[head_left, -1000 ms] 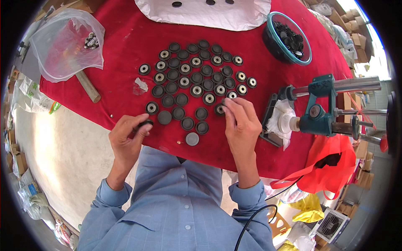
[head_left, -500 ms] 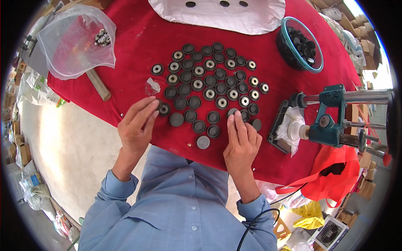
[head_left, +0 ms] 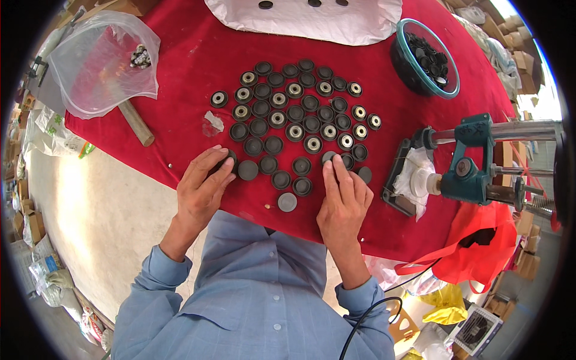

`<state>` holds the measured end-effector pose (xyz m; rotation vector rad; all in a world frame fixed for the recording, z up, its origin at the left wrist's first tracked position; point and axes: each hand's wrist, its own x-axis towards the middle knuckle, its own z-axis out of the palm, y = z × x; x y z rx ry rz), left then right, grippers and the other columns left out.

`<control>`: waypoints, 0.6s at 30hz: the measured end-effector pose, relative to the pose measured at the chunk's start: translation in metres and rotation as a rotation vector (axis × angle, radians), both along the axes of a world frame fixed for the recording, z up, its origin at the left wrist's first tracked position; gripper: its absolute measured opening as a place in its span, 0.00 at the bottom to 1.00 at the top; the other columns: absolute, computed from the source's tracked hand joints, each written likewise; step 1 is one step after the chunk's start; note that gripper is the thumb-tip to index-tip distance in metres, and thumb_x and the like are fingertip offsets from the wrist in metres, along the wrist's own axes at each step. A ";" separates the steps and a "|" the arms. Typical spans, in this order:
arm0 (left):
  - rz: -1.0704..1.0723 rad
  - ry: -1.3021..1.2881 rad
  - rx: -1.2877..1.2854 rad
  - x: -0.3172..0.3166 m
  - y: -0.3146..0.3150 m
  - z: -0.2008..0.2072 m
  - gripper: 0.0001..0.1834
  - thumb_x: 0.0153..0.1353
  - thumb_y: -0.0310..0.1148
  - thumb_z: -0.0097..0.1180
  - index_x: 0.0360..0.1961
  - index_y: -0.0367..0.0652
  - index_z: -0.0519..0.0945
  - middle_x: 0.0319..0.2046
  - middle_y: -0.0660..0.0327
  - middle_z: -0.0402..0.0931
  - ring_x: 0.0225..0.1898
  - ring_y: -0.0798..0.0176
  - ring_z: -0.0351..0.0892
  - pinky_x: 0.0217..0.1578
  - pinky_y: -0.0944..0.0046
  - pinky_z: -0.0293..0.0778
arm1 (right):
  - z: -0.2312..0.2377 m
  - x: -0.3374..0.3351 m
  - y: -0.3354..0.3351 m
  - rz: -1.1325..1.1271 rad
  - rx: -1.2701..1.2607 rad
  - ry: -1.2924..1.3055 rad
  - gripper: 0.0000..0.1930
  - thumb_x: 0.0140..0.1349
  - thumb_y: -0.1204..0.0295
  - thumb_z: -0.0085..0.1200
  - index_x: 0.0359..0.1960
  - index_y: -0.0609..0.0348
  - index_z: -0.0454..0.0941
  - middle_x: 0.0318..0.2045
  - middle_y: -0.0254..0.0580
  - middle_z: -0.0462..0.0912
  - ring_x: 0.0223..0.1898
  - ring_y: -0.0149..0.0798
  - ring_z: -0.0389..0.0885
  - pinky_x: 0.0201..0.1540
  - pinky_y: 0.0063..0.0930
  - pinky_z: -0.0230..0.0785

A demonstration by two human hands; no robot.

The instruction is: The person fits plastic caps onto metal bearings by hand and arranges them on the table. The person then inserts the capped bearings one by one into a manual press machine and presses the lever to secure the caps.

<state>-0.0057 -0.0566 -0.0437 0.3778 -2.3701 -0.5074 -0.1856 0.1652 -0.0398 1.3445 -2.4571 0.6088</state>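
Note:
Round black plastic caps lie spread in a loose cluster on the red cloth, most with the hollow side up. Several hold a silver ring-shaped bearing. At the cluster's near left edge, my left hand has thumb and fingers closed around a black cap, partly hidden by the fingers. My right hand is on the near right side, its fingertips together on another black cap; its thumb is out of sight. Grey-topped caps lie flat side up between the hands.
A green hand press stands at the right. Behind it, a teal-rimmed bowl holds black pieces. At far left, a clear plastic bag with small metal parts lies over a wooden handle. White sheeting carries several caps at the back.
My left hand's fingers have closed around the cap with a bearing, which now stands tilted and partly covered. My right hand stays on its cap. The whole view has shifted slightly.

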 end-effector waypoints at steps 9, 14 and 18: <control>-0.052 -0.009 -0.136 0.003 -0.004 -0.006 0.19 0.51 0.16 0.72 0.47 0.36 0.90 0.49 0.53 0.86 0.54 0.48 0.86 0.53 0.50 0.85 | 0.017 0.014 -0.015 0.126 -0.101 -0.219 0.22 0.62 0.73 0.70 0.59 0.56 0.85 0.47 0.40 0.84 0.43 0.42 0.82 0.46 0.38 0.68; -0.060 -0.093 -0.224 0.011 -0.003 -0.002 0.20 0.53 0.17 0.70 0.49 0.38 0.90 0.52 0.55 0.85 0.56 0.49 0.84 0.58 0.43 0.81 | 0.016 0.020 -0.020 0.072 -0.083 -0.280 0.22 0.59 0.75 0.72 0.57 0.57 0.85 0.45 0.41 0.85 0.44 0.42 0.84 0.46 0.38 0.72; -0.059 -0.125 -0.192 0.012 -0.002 -0.002 0.21 0.55 0.18 0.69 0.52 0.39 0.89 0.56 0.57 0.84 0.58 0.49 0.83 0.61 0.42 0.78 | 0.019 0.020 -0.020 0.034 -0.162 -0.527 0.20 0.58 0.78 0.73 0.53 0.58 0.85 0.42 0.41 0.83 0.35 0.38 0.83 0.37 0.35 0.75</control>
